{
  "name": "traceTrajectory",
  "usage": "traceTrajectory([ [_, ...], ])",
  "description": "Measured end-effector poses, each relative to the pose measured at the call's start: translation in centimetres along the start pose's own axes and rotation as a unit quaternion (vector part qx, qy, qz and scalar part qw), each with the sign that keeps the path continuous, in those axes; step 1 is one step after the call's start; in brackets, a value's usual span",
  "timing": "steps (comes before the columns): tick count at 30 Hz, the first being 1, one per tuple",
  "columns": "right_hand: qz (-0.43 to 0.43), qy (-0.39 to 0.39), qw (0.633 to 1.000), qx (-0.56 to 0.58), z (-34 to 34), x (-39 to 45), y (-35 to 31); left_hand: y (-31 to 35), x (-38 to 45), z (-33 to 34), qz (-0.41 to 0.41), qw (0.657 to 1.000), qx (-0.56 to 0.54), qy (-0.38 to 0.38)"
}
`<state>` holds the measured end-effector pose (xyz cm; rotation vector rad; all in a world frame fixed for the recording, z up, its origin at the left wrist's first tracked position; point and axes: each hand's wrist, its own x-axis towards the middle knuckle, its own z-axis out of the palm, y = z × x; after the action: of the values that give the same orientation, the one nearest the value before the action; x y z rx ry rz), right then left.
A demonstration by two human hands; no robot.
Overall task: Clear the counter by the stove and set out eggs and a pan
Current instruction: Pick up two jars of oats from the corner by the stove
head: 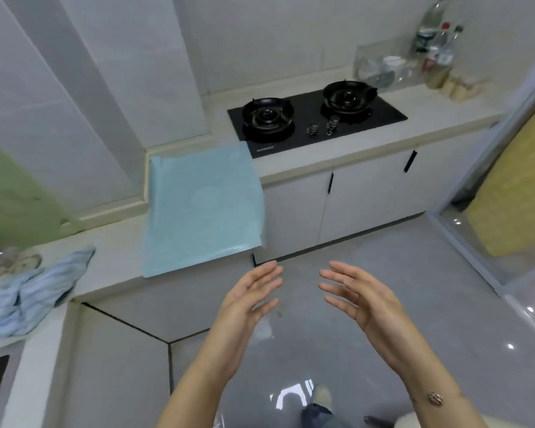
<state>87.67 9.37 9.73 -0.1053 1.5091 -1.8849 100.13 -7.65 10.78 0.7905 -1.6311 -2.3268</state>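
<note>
A black two-burner gas stove is set into the pale counter at the upper middle. A light blue mat lies on the counter left of the stove, its near corner hanging over the edge. My left hand and my right hand are held out in front of me over the floor, palms facing each other, fingers straight, holding nothing. Both are below and in front of the mat, apart from it. No eggs and no pan are in view.
A crumpled blue striped cloth lies on the counter at left, beside a green cutting board. Bottles and jars stand at the counter's far right. White cabinets run below; grey tiled floor lies ahead.
</note>
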Motion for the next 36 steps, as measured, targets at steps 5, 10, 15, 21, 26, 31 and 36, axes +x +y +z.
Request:
traceTrajectory([
  [5,-0.024,0.025,0.999,-0.01,-7.0,6.1,-6.2,1.9,9.2,8.5,-0.003,0.998,0.028,-0.054],
  [10,-0.035,0.076,0.996,0.003,-12.3,11.2,-10.6,3.1,16.8,14.3,-0.01,0.996,0.026,-0.084],
  [15,-0.044,0.117,0.992,0.016,-16.5,16.3,-14.3,3.8,24.7,19.4,-0.034,0.991,0.026,-0.125],
  [21,-0.061,0.148,0.987,0.012,-20.4,23.2,-18.7,5.6,33.8,24.7,-0.042,0.984,0.025,-0.17],
  [26,-0.067,0.189,0.98,0.021,-23.6,29.2,-23.4,7.8,42.5,29.5,-0.048,0.978,0.018,-0.202],
  [31,-0.087,0.21,0.973,0.024,-27.4,35.4,-28.7,10.0,50.0,34.5,-0.04,0.97,0.034,-0.237],
  [36,-0.098,0.227,0.969,0.017,-32.5,40.7,-31.9,10.0,57.3,40.3,-0.038,0.966,0.054,-0.25],
])
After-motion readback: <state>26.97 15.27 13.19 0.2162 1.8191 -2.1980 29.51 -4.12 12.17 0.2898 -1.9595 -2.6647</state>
